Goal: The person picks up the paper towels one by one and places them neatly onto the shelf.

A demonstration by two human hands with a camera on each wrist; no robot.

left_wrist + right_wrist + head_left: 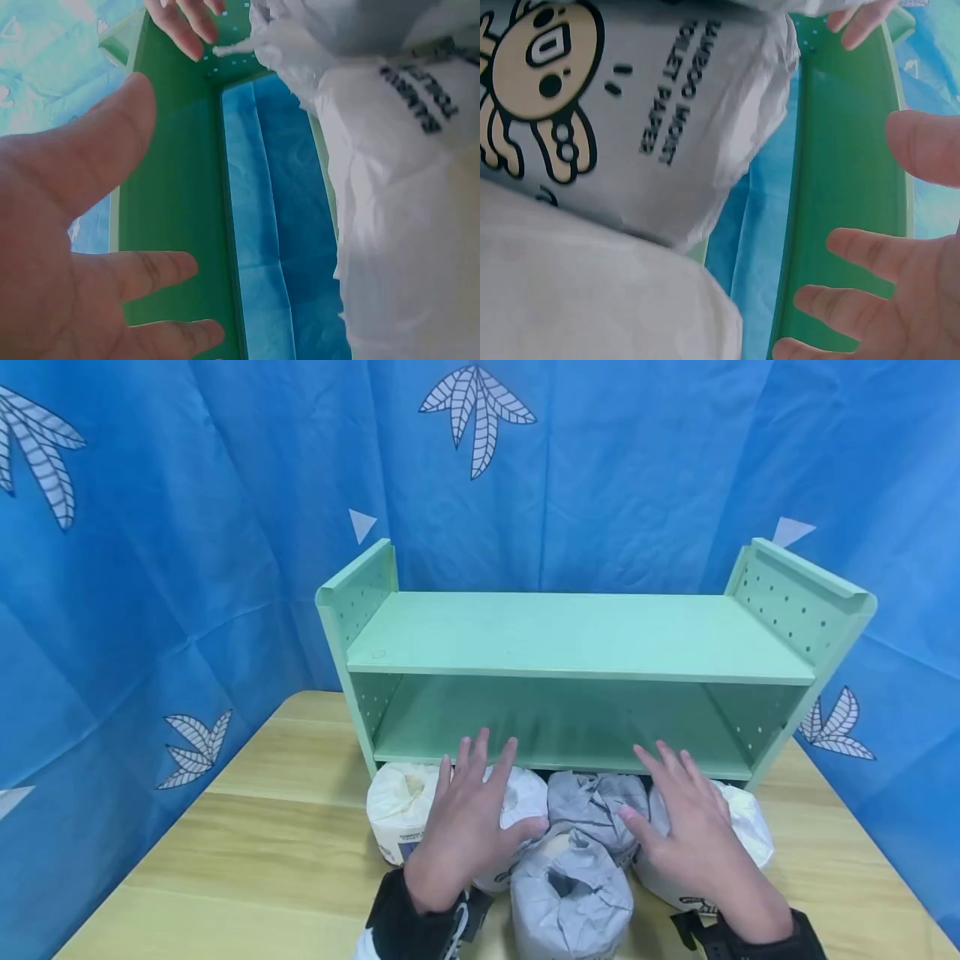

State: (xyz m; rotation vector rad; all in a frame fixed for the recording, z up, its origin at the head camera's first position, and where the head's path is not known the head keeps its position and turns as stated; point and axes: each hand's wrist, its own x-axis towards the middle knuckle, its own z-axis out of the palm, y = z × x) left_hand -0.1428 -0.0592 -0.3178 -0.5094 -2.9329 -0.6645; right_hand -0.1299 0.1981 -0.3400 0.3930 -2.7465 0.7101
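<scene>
My left hand [468,827] hovers with fingers spread over the left-hand toilet paper rolls, partly hiding a white-wrapped roll [528,797]. Spread likewise, my right hand [693,835] is above the rightmost roll [750,827] and covers part of it. Neither hand grips anything. Another white roll [397,806] stands at the far left. Between the hands are a crumpled grey-looking roll [596,802] and, nearer me, a roll [573,902] with its core hole facing up. In the right wrist view, one wrapper [682,135] reads "bamboo moist toilet paper".
Behind the rolls stands a light green two-tier shelf [577,635] with perforated side panels. Everything rests on a wooden table [247,852]. A blue curtain [600,468] with leaf prints hangs behind and at both sides.
</scene>
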